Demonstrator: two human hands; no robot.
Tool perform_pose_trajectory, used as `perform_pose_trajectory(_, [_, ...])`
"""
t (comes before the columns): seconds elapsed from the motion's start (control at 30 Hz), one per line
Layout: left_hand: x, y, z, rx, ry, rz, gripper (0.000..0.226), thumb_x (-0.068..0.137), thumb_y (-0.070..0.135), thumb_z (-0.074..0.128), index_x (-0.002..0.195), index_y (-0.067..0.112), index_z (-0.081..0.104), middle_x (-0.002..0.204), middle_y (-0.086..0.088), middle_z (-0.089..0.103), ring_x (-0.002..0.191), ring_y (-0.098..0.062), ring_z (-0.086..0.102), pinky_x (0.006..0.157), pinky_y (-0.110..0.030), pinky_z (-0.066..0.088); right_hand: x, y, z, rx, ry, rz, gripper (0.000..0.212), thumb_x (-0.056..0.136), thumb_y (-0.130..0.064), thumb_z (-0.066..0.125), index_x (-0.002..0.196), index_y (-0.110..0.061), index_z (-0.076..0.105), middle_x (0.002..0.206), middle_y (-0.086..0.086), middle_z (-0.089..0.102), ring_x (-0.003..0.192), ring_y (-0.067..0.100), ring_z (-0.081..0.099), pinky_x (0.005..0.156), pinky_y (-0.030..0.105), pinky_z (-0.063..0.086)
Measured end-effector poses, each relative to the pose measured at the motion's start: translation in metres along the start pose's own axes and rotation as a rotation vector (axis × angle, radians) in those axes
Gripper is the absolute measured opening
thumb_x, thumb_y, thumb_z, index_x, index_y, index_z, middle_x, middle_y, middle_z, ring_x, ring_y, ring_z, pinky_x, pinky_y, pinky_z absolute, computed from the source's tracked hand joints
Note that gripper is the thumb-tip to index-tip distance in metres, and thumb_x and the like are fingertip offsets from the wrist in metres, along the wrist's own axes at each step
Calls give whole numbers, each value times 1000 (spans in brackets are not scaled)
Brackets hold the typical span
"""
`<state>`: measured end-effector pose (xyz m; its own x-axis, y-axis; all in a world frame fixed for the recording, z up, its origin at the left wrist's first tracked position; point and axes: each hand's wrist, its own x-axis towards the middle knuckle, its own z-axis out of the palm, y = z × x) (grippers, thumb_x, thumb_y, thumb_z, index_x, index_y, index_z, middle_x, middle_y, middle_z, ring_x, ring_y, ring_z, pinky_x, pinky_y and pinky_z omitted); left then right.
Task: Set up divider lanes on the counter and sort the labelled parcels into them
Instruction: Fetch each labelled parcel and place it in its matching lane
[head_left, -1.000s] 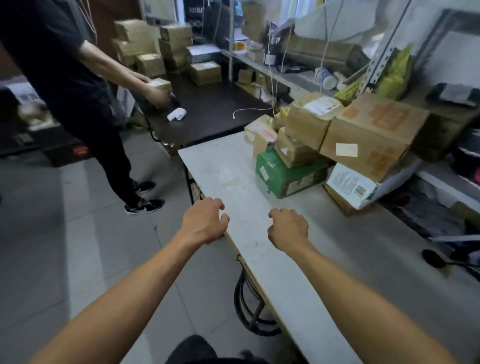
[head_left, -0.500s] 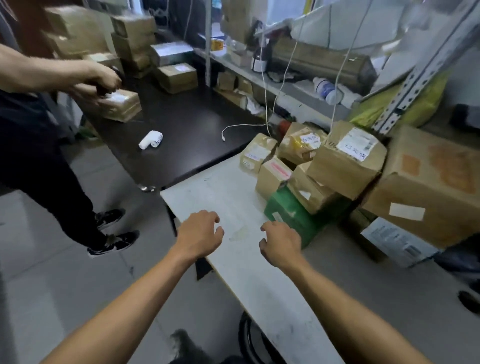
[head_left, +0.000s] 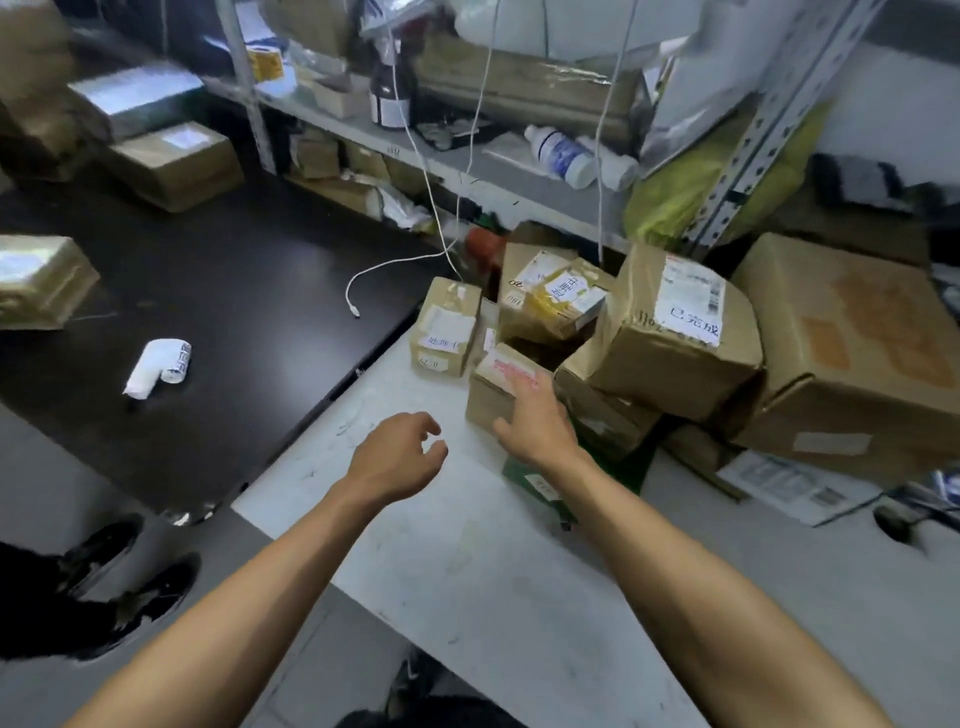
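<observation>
Nearest the camera, two bare forearms are stretched out over the pale counter (head_left: 467, 597). The left hand (head_left: 395, 460) is held above the counter top with its fingers loosely curled and nothing between them. The right hand (head_left: 537, 421) is laid on a small brown parcel (head_left: 493, 387) at the front of the heap; its fingers are spread over the top and its thumb is set against the near side, though whether the box is truly gripped or only touched cannot be told from this angle. A pink-red printed label is seen on that parcel's top, too blurred to be read.

Under the wrist a green box (head_left: 540, 483) is seen, partly covered. Just behind, a narrow parcel (head_left: 444, 327) is stood upright, with white labels whose handwriting is unclear. To its right a yellow-taped parcel (head_left: 558, 301) is marked "08" on one face. Further right, a tilted carton (head_left: 675, 332) bears a shipping label and a white slip on which "已完成" is written. A large carton (head_left: 852, 353) with a blank white sticker lies beyond it.

On the adjoining black table (head_left: 249, 291) a roll of labels (head_left: 158, 366) and a white cable end (head_left: 356, 312) are lying. On the shelf (head_left: 457, 166) behind, a white bottle (head_left: 561, 156) is laid on its side.
</observation>
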<state>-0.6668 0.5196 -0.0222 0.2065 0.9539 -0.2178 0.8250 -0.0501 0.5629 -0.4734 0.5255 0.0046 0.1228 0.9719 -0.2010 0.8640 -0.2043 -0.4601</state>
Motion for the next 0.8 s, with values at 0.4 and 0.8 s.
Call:
perform_pose_trajectory(0.4, [98,16,-7,-925,-397,-588,60,84,76,59,106,20,55,111,-18,67,101,-38,70,77,-48,63,42,16,23,57,71,-30,50,97,-39,52,144,-25,47,101,7,71,90,29,67,83,42,55])
perform_pose_trajectory(0.8, [112,-50,3,-815,-607,-468,24,90,22,66,114,21,71,104,-5,67,95,-26,65,86,-42,56,53,-19,41,534,687,103,52,90,-11,68,139,-11,50,116,7,46,95,8,48,83,17,49])
